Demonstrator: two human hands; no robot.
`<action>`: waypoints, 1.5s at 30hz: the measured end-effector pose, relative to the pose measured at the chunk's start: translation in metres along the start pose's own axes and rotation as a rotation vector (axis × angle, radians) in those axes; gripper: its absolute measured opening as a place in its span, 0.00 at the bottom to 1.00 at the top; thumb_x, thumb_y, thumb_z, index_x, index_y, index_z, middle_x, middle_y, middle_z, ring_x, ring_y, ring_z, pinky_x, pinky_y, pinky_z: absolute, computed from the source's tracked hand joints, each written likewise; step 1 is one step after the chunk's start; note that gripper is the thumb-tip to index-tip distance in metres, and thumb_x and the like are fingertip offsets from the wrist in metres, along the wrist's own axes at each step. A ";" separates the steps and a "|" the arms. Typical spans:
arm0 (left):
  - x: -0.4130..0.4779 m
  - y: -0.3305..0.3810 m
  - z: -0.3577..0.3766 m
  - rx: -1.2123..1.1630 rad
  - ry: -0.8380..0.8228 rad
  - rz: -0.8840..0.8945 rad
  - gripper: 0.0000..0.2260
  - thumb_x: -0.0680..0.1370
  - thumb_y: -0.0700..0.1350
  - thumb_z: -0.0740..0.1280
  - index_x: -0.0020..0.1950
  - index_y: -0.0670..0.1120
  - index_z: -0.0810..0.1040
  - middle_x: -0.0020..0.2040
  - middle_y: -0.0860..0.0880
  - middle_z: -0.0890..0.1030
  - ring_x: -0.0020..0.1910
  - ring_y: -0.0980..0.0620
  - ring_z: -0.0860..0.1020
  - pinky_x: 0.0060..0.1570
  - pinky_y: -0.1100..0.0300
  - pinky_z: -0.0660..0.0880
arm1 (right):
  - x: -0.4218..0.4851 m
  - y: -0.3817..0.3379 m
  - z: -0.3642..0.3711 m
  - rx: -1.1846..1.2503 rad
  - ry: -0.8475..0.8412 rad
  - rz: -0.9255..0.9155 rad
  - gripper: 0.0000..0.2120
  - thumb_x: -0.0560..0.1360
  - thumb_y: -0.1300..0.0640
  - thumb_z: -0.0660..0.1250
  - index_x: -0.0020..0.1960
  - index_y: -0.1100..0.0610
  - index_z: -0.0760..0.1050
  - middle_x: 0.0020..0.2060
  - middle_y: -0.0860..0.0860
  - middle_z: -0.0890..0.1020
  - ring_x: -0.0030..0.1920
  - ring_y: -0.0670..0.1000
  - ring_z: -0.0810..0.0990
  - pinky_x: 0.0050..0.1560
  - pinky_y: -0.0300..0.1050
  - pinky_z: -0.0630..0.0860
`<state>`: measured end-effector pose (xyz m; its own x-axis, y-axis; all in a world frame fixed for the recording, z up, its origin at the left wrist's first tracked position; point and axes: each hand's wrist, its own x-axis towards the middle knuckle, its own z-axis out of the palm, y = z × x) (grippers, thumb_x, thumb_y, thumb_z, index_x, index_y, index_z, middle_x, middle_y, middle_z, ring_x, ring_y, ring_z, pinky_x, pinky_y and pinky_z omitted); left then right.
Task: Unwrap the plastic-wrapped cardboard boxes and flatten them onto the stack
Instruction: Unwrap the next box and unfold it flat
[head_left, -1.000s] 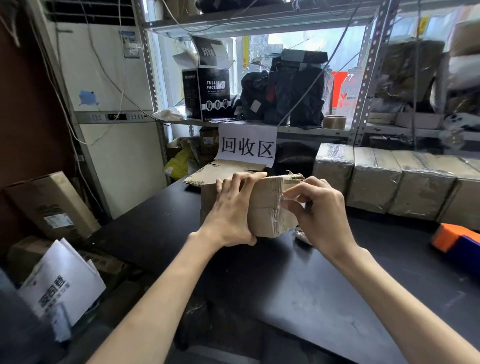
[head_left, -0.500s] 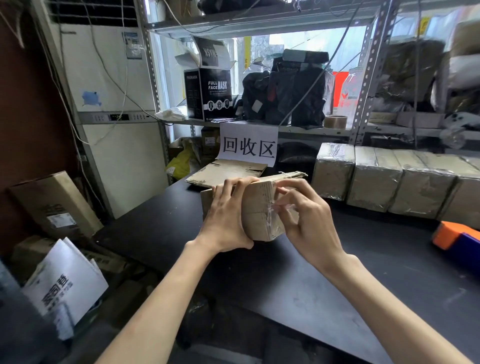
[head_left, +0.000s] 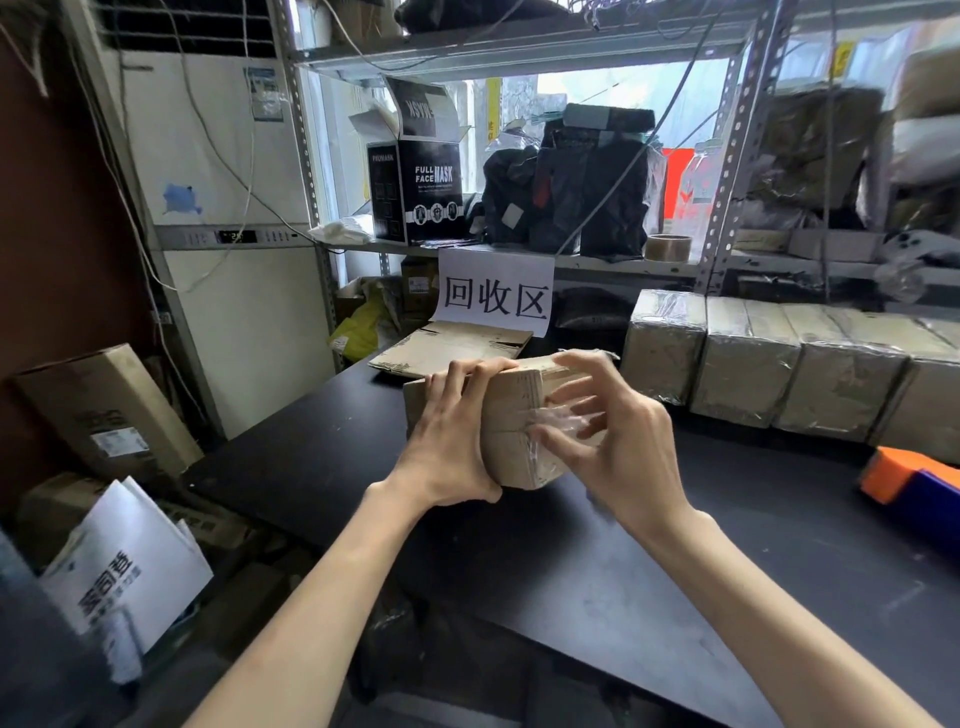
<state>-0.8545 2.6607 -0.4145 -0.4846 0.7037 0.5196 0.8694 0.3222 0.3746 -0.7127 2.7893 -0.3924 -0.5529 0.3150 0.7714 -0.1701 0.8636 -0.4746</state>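
A small cardboard box stands on the black table in front of me. My left hand grips its near left side, fingers curled over the top edge. At the box's right end my right hand pinches a bunch of clear plastic wrap that still clings there. Behind the box lies a flattened cardboard box under a white paper sign. A row of several plastic-wrapped boxes lines the back right of the table.
An orange and blue object lies at the table's right edge. Metal shelving behind holds a black mask box, dark bags and a tape roll. Cardboard boxes and a white bag crowd the floor at left.
My right hand has shifted along the box's right end and gathered the loose plastic wrap between its fingers. The box tilted slightly toward me; my left hand keeps its grip.
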 end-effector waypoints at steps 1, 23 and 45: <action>0.001 0.001 0.000 0.007 -0.011 0.001 0.53 0.54 0.47 0.82 0.73 0.60 0.57 0.67 0.53 0.61 0.66 0.49 0.61 0.62 0.44 0.73 | 0.004 0.000 -0.003 -0.003 -0.006 0.046 0.23 0.65 0.57 0.80 0.57 0.49 0.78 0.38 0.41 0.83 0.38 0.41 0.81 0.40 0.37 0.77; 0.022 0.026 0.008 0.096 -0.052 -0.033 0.64 0.53 0.50 0.83 0.81 0.62 0.49 0.68 0.52 0.64 0.67 0.48 0.63 0.73 0.47 0.62 | -0.003 0.013 -0.012 -0.027 0.114 -0.042 0.07 0.63 0.65 0.71 0.34 0.56 0.75 0.30 0.45 0.77 0.30 0.47 0.74 0.32 0.39 0.70; 0.027 0.018 -0.003 0.131 0.108 -0.009 0.55 0.57 0.57 0.81 0.80 0.50 0.61 0.70 0.51 0.70 0.68 0.49 0.66 0.70 0.54 0.64 | 0.012 0.018 -0.007 -0.074 0.109 0.001 0.13 0.72 0.65 0.72 0.55 0.56 0.80 0.50 0.49 0.75 0.39 0.48 0.79 0.42 0.50 0.80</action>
<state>-0.8517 2.6831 -0.3912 -0.4936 0.6305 0.5990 0.8668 0.4128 0.2798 -0.7165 2.8114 -0.3883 -0.4606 0.3532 0.8143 -0.1070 0.8886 -0.4459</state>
